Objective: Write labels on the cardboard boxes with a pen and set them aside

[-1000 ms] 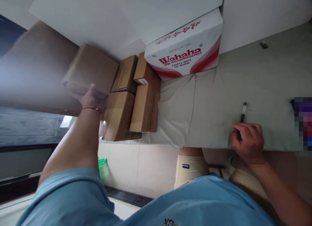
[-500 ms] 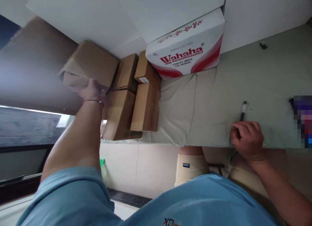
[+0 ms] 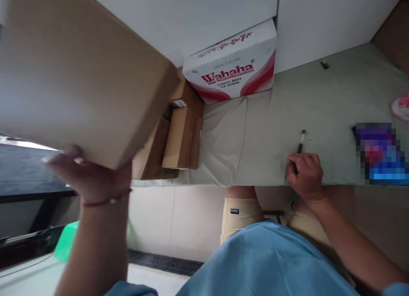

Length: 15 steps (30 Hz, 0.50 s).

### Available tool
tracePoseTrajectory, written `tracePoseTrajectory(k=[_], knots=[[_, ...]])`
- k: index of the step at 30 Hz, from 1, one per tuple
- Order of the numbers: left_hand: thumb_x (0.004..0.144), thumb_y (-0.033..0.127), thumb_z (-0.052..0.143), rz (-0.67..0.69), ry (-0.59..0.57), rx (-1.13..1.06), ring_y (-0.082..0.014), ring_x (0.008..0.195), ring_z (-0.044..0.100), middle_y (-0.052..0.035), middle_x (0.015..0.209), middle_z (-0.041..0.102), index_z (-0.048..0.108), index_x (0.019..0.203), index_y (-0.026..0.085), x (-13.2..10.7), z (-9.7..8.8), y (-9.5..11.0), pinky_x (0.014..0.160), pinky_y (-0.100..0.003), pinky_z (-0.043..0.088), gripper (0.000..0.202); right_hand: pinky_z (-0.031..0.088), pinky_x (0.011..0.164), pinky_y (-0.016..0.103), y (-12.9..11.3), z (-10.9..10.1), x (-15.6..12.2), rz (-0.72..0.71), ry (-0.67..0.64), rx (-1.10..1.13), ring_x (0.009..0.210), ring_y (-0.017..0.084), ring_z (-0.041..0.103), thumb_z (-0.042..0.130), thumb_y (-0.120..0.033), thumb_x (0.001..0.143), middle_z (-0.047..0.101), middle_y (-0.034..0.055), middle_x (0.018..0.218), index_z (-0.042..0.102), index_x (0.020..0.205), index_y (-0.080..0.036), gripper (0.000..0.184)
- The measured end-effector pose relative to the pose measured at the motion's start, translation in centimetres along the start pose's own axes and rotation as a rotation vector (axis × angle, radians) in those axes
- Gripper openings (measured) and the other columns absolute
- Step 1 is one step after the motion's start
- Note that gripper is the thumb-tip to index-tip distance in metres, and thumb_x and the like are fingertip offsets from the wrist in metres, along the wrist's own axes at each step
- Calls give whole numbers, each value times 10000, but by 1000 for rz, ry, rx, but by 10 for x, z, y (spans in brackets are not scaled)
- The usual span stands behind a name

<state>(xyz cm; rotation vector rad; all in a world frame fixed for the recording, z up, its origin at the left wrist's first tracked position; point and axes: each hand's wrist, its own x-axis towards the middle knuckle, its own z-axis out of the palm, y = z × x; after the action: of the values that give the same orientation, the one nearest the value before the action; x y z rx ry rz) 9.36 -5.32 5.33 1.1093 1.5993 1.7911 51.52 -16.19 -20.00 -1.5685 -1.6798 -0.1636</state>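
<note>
A large cardboard box (image 3: 86, 70) fills the upper left, raised close to my view and blurred at its right edge. My left hand (image 3: 92, 176) grips its lower edge, thumb out to the left and the other fingers mostly hidden by the box. At the table's front edge rests my right hand (image 3: 305, 174), its fingers curled into a loose fist. A black and white pen (image 3: 301, 140) lies just beyond those knuckles; its near end is hidden by them or ends there. No object shows inside the fist.
Smaller cardboard boxes (image 3: 177, 138) stand at the left on the cloth-covered table (image 3: 265, 130), beside a white and red Wahaba-style water carton (image 3: 230, 76). A small black object (image 3: 324, 65) lies at the back. A blurred-out screen (image 3: 380, 153) is at right, and a green object (image 3: 66, 242) sits lower left.
My left hand has brought the cardboard box up from beside the stack and nearer to my view, so it covers more of the other boxes. My right hand stays by the pen.
</note>
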Motion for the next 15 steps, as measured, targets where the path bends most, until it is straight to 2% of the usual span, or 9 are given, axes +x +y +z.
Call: tracePoseTrajectory(k=[1,2,4,7,9,11,13,15], knots=[[699,815,794,-36,-135,-83,-402,1538,522,45,1400,751,674,1410,431,-29,-1,-8,1117,-577,567,816,532,878,445,-1,-1,1,-5,12,25,870,253,685,608,-63,878,778,63,931,688,974,-232,210],[651,715,864,-122,-211,-144,-403,1498,563,28,1317,786,731,1323,417,-57,1,-18,1082,-529,604,746,534,878,440,-2,-3,2,-2,21,56,874,250,682,604,-68,893,778,63,934,688,976,-234,203],[646,532,909,-395,-226,-194,-363,1373,668,-4,1178,822,786,1190,382,-110,12,-45,965,-410,660,577,540,869,427,-5,-10,3,47,35,139,890,247,681,597,-109,936,767,63,927,695,974,-235,164],[624,491,908,-751,-277,-274,-352,1213,748,-58,1074,833,794,1099,298,-170,32,-85,864,-381,683,525,549,828,389,-9,-28,1,292,40,329,883,226,689,593,-254,1026,754,63,949,726,1028,-226,136],[640,506,906,-872,-347,-298,-360,1191,764,-76,1057,834,783,1073,259,-192,43,-104,879,-401,688,513,547,775,359,-11,-41,-2,501,61,476,830,201,682,579,-381,1074,761,64,986,745,1100,-221,232],[672,511,908,-920,-451,-293,-363,1217,764,-82,1095,834,773,1093,247,-200,51,-113,916,-410,684,515,556,761,354,-13,-53,-3,626,44,601,837,202,693,529,-485,1107,781,78,1040,760,1168,-224,354],[694,517,914,-922,-559,-255,-360,1256,753,-83,1155,831,769,1124,243,-199,57,-114,949,-403,674,530,585,812,376,-14,-62,-3,645,-35,680,945,232,733,473,-545,1125,802,95,1110,775,1202,-242,434],[695,540,921,-893,-606,-211,-359,1282,740,-88,1183,829,774,1109,227,-195,62,-112,975,-395,664,540,607,906,411,-15,-66,-1,609,-120,713,1079,261,755,476,-574,1123,813,101,1179,784,1208,-264,445]])
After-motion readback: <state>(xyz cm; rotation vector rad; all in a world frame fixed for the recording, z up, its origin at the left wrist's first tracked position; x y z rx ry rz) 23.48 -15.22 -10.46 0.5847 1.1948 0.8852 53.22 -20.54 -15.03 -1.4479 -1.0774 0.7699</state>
